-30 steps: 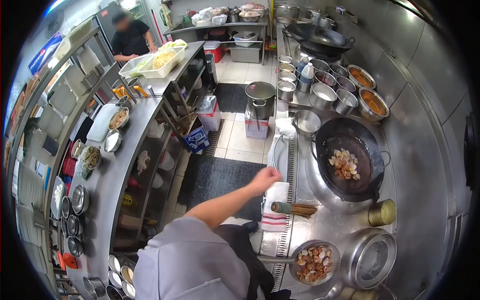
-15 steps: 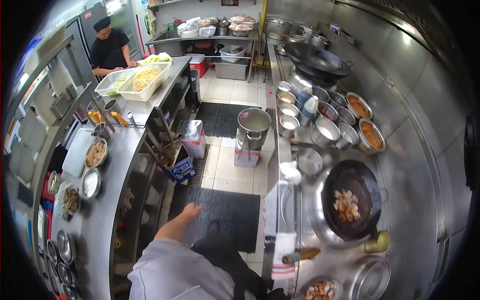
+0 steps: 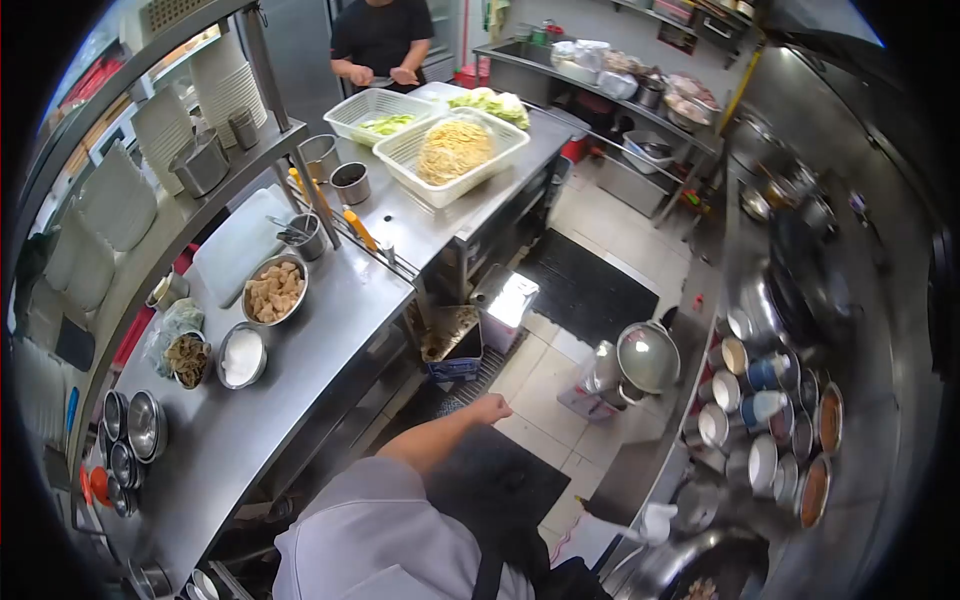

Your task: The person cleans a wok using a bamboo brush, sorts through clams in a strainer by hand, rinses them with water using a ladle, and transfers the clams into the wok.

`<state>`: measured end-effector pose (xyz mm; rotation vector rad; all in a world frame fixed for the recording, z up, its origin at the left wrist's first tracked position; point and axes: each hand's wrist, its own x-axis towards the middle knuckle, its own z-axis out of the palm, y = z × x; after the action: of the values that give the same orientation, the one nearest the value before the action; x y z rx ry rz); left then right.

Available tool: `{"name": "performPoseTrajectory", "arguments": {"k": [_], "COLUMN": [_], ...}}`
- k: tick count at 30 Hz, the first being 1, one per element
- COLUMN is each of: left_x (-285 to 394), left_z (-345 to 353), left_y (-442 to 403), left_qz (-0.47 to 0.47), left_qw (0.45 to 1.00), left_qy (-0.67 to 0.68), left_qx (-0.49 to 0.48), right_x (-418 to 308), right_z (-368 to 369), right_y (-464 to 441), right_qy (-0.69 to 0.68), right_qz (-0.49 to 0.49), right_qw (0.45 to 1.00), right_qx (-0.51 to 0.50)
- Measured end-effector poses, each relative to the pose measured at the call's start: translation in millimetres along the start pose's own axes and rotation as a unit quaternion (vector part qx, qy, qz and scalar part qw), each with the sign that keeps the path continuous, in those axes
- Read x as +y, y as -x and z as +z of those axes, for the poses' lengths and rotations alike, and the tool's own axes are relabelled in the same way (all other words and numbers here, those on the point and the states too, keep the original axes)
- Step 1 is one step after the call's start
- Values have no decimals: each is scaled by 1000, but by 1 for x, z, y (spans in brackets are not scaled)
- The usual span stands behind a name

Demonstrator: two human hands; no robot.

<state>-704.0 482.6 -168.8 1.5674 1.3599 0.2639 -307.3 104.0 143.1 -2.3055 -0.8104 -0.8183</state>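
My left hand [image 3: 490, 408] is at the end of a bare forearm and a grey sleeve, above the aisle floor. Its fingers look curled closed, and I see nothing in them. It touches no counter; the pot [image 3: 648, 358] on the floor-level box is to its right. My right hand is out of view. At the bottom right, a wok [image 3: 725, 560] is partly cut off, with some food in it. A white cloth [image 3: 657, 522] lies beside the stove edge.
On the left, a steel counter [image 3: 330, 330] bears a bowl of pale chunks [image 3: 275, 290], a bowl of white powder [image 3: 242, 357] and a basket of noodles [image 3: 450, 160]. A co-worker in black [image 3: 380, 40] holds a knife behind it. Black mats [image 3: 585, 285] cover parts of the floor.
The view has turned left, so the wok and stove have shifted to the lower right and the left counter shows larger. My left hand has moved away from the stove side to over the aisle.
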Motion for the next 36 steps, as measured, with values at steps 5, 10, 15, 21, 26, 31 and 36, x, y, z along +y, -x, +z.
{"name": "performPoseTrajectory", "arguments": {"k": [5, 10, 15, 21, 26, 31, 36], "left_x": [-43, -101, -154, -99, 1, 81, 115], "left_z": [-50, -103, -105, -149, -226, -279, -304], "left_y": [-51, -32, -28, -176, -402, -605, -732], "left_qz": [-60, -280, -290, -367, -219, -68, -93], "left_qw": [997, 943, 927, 913, 941, 969, 977], "left_qy": [-36, 69, 146, 142, 246, 222, 183], "left_qx": [-22, 168, 185, 110, 82, 78, 51], "right_x": [-30, -177, -346, -427, -452, -472, -509], "right_z": [226, 402, 485, 584, 643, 737, 860], "right_y": [-28, -79, -160, -194, -199, -228, -299], "right_qy": [-96, -291, -395, -347, -362, -326, -317], "right_qz": [-26, -44, -146, -186, -86, -72, -86], "right_qw": [994, 920, 814, 822, 777, 759, 736], "right_qx": [-53, -258, -400, -411, -508, -559, -592]}}
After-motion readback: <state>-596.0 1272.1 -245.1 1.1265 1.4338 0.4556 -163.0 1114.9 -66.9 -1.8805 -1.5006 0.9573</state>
